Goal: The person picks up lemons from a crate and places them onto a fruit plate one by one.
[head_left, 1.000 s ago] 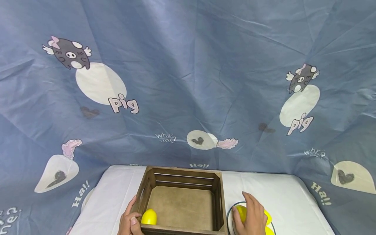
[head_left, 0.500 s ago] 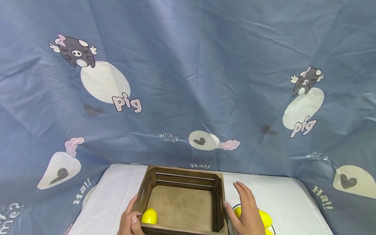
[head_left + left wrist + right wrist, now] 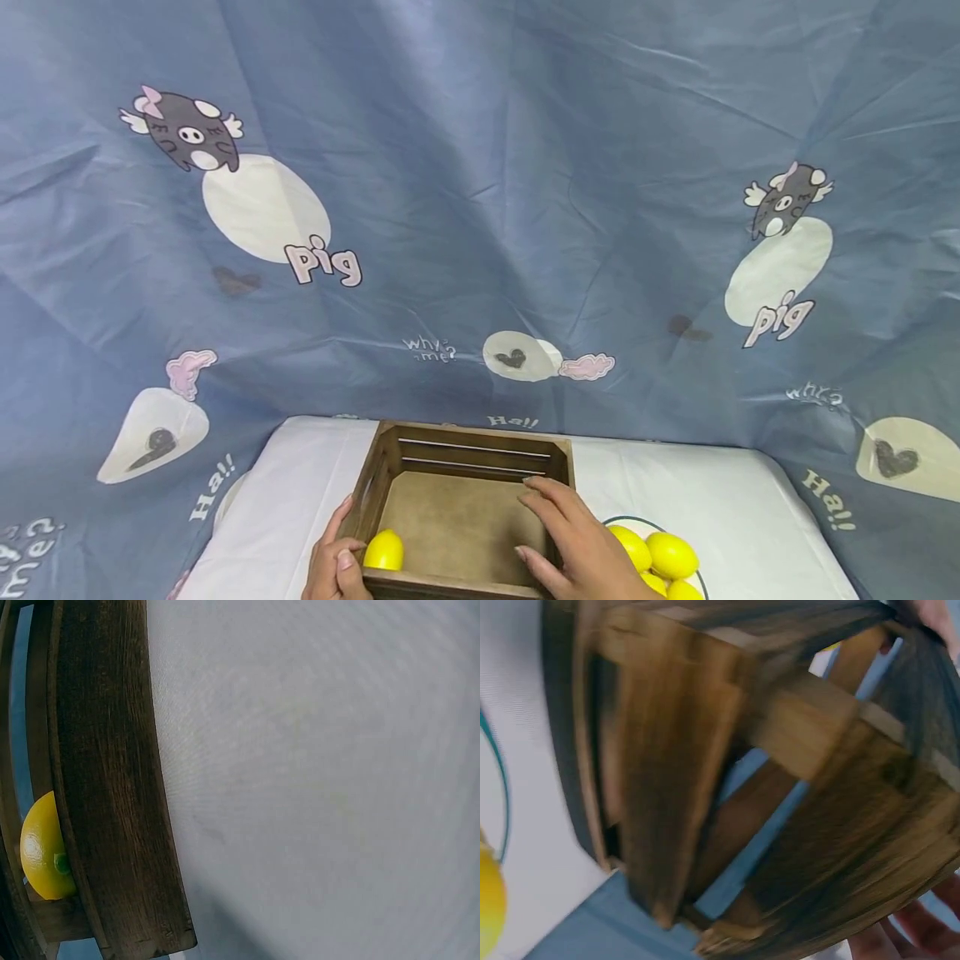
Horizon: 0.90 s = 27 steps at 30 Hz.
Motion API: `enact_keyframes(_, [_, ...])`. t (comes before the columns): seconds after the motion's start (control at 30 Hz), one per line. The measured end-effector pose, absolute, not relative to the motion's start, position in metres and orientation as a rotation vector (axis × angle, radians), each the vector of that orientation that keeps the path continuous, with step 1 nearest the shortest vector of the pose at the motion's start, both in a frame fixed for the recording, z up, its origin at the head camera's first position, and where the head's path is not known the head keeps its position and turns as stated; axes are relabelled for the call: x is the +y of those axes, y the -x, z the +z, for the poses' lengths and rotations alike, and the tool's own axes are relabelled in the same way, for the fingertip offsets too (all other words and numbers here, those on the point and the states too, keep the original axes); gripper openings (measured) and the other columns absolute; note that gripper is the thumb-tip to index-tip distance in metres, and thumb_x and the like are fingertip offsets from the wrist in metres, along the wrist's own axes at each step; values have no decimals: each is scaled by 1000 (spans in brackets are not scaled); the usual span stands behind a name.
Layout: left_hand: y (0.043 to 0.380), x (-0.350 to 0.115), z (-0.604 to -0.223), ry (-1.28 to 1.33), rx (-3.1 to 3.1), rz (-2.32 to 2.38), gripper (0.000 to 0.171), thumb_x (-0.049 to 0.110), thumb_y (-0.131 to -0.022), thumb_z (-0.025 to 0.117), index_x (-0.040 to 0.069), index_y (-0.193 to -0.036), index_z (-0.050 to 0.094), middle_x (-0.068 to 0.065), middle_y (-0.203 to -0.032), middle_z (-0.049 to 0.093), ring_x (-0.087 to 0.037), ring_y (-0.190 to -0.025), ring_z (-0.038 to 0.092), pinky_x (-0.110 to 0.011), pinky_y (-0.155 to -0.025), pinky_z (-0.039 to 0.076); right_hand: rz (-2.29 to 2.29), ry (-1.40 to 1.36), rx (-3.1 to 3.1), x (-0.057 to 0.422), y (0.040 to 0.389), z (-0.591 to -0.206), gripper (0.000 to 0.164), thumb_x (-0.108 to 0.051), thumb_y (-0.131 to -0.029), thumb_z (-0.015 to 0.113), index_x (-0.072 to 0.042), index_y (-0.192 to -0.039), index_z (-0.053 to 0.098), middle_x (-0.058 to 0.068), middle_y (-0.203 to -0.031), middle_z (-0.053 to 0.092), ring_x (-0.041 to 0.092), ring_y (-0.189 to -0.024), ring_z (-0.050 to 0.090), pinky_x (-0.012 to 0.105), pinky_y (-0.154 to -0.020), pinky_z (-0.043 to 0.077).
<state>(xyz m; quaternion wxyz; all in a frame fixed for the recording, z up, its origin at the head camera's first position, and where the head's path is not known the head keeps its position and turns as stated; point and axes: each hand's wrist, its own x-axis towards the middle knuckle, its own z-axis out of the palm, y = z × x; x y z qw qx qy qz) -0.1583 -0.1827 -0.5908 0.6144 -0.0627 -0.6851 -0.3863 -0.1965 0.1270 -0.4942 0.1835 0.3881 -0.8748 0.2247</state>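
Observation:
A brown slatted wooden crate point(image 3: 465, 533) stands on the white-covered table. One yellow lemon point(image 3: 384, 551) lies in its near left corner. My left hand point(image 3: 335, 560) grips the crate at that corner, fingers along the left side and over the rim. My right hand point(image 3: 577, 546) is over the crate's right side, thumb and fingers apart, nothing visible between them; its palm side is hidden. In the right wrist view its fingers point(image 3: 907, 930) show past the crate's slats. The left wrist view has the lemon point(image 3: 46, 851) behind the dark side board point(image 3: 112, 780).
Right of the crate sits a white plate with a dark rim point(image 3: 637, 522), bearing several lemons point(image 3: 671, 557). A blue patterned cloth point(image 3: 480, 208) hangs behind the table point(image 3: 675, 475) and along both sides.
My right hand has moved left from over the plate of lemons to over the crate, uncovering more lemons. The left hand keeps its grip on the crate, and the lemon inside stays put.

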Motion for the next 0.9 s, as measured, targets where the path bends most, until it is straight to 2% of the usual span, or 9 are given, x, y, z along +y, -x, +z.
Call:
enact_keyframes(0.13, [159, -185, -597, 131, -1587, -882, 32, -2, -101, 39, -6, -76, 58, -37, -115, 69, -15, -112, 66, -16, -86, 40, 695, -1196, -2439, 120, 204, -484, 48, -38, -98, 74, -20, -141, 59, -3, -150, 52, 15, -133, 53, 36, -97, 53])
enact_keyframes(0.23, [157, -186, -599, 120, -1614, -895, 32, -2, -102, 39, -4, -77, 59, -34, -119, 69, -15, -111, 66, -16, -88, 40, 742, -1212, -2400, 115, 208, -477, 49, -37, -98, 74, -20, -141, 59, -7, -146, 54, 12, -131, 54, 32, -98, 52])
enact_keyframes(0.3, [156, -187, -600, 119, -1624, -903, 31, -2, -101, 39, -3, -78, 60, -33, -120, 69, -16, -109, 66, -16, -88, 40, 749, -1243, -2367, 111, 210, -475, 52, -35, -96, 76, -19, -142, 59, -6, -144, 55, 12, -131, 54, 30, -100, 50])
enact_keyframes(0.43, [157, -188, -597, 136, -1617, -894, 31, -3, -101, 39, -5, -77, 59, -34, -119, 69, -15, -111, 66, -16, -90, 40, 676, -1376, -2302, 99, 214, -473, 70, -34, -91, 82, -17, -151, 51, 0, -150, 52, 17, -136, 51, 30, -102, 49])
enact_keyframes(0.53, [157, -187, -594, 148, -1605, -880, 32, -4, -100, 37, -6, -76, 58, -37, -116, 68, -14, -116, 66, -17, -93, 41, 602, -1479, -2311, 90, 215, -472, 75, -34, -93, 79, -16, -157, 43, 3, -157, 45, 21, -142, 46, 34, -106, 48])
enact_keyframes(0.6, [157, -187, -592, 150, -1613, -870, 32, -4, -100, 36, -7, -76, 57, -37, -116, 68, -12, -117, 64, -16, -94, 40, 561, -1516, -2349, 86, 216, -471, 68, -36, -97, 75, -19, -155, 46, 1, -158, 45, 19, -142, 46, 36, -107, 47])
enact_keyframes(0.73, [157, -189, -595, 168, -1635, -858, 32, -5, -99, 34, -7, -77, 57, -37, -117, 68, -13, -118, 64, -17, -95, 40, 509, -1589, -2415, 85, 216, -469, 48, -35, -100, 71, -20, -143, 58, -2, -149, 54, 16, -133, 54, 35, -105, 48])
enact_keyframes(0.9, [161, -192, -605, 195, -1654, -846, 34, -1, -102, 33, -5, -78, 57, -35, -120, 68, -11, -119, 62, -18, -95, 39, 409, -1665, -2475, 87, 216, -463, 42, -40, -101, 69, -19, -137, 63, -2, -140, 61, 13, -125, 59, 32, -102, 49])
